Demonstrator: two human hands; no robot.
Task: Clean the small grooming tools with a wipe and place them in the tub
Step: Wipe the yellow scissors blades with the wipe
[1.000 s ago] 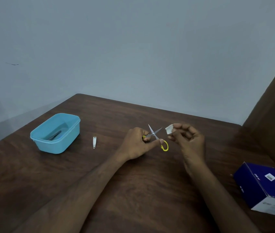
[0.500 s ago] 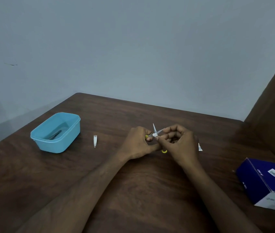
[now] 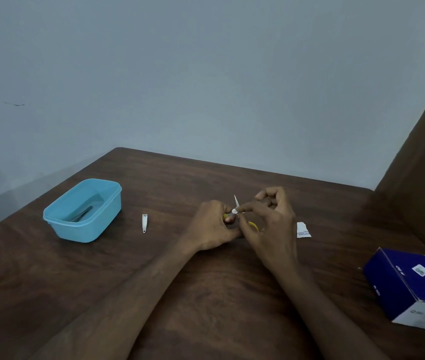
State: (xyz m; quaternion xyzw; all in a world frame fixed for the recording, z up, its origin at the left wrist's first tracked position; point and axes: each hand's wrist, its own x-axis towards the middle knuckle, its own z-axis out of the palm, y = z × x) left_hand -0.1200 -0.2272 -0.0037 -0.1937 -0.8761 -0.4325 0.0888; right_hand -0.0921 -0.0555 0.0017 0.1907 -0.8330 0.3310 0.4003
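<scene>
My left hand [image 3: 212,226] grips small scissors [image 3: 236,201] by their yellow handles, one blade tip pointing up between my hands. My right hand [image 3: 268,219] pinches a small white wipe [image 3: 234,211] against the blade near the pivot. The second blade is hidden by my fingers. A light blue tub [image 3: 84,210] stands at the left of the table with a dark slim tool [image 3: 82,213] lying inside. A white nail clipper [image 3: 144,223] lies on the table between the tub and my left hand.
A torn white wipe sachet [image 3: 303,229] lies just right of my right hand. A dark blue box [image 3: 413,284] sits at the right table edge. A brown panel [image 3: 424,162] rises at the right. The wooden table [image 3: 50,276] meets a pale wall behind.
My right hand moved left from apart and brought the wipe onto the scissor blade. The sachet, hidden before, now shows on the table. The scissors stayed in my left hand.
</scene>
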